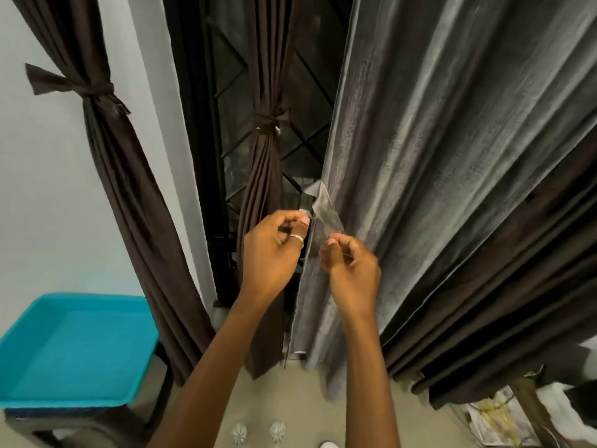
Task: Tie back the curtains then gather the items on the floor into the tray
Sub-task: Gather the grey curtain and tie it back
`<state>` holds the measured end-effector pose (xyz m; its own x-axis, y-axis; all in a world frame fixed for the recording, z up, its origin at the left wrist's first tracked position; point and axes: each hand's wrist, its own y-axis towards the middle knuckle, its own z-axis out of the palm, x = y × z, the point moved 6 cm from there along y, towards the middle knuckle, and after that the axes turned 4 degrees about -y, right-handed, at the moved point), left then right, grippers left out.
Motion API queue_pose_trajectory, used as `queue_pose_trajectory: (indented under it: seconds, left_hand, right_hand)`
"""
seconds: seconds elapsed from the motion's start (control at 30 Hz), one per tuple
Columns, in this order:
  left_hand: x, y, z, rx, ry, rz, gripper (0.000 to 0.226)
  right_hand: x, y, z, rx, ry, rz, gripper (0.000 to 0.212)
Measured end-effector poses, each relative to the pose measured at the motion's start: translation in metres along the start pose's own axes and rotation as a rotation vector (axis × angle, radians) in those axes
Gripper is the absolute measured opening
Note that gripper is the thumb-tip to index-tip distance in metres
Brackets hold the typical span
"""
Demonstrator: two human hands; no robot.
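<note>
Fingers [290,218] of the left hand [271,253] were curled into a pinch at the free edge of the grey curtain [452,156], thumb meeting fingertips on what looked like a pale tab [304,211]; it was too small to tell more. The right hand [352,273] sat just beside it, its fingers [344,240] pinching the lower end of a grey tie strip [324,210] that ran up and left along that edge. Both hands worked at one spot, probably because the strip had to be led round the cloth before a knot could be made.

This curtain hung loose, spreading far to the right. The left brown curtain [129,176] and the middle brown curtain [261,176] were each cinched by a knotted band, so the tying seemed partly done.

Room to gather the cloth lay left of its edge, in the dark gap before the window grille [232,101]. The middle curtain hung near, so a wide sweep could snag it.

At near left the blue tray [74,350] sat on a dark stool [80,425], well apart from the hands. On the floor [290,409] near the person lay two small round glassy items [239,433] and a white piece [328,444] at the bottom edge, none yet in the tray.
</note>
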<state>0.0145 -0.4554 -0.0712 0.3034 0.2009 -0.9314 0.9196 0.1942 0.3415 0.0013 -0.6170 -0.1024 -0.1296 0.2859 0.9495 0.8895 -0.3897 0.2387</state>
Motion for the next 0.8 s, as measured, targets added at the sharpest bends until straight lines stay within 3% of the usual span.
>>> queue_pose_trajectory:
  seconds: [0.53, 0.73, 0.8]
  left_hand:
    - [0.063, 0.039, 0.0, 0.064, -0.144, -0.17, 0.014]
    - [0.079, 0.044, 0.0, 0.074, -0.192, -0.223, 0.012]
    - [0.078, 0.045, 0.001, 0.093, -0.192, -0.221, 0.014]
  right_hand:
    - [0.015, 0.046, 0.046, 0.012, -0.28, -0.041, 0.019]
    - [0.039, 0.11, 0.065, -0.016, -0.5, -0.098, 0.051]
    - [0.032, 0.121, 0.071, 0.019, -0.535, -0.049, 0.047]
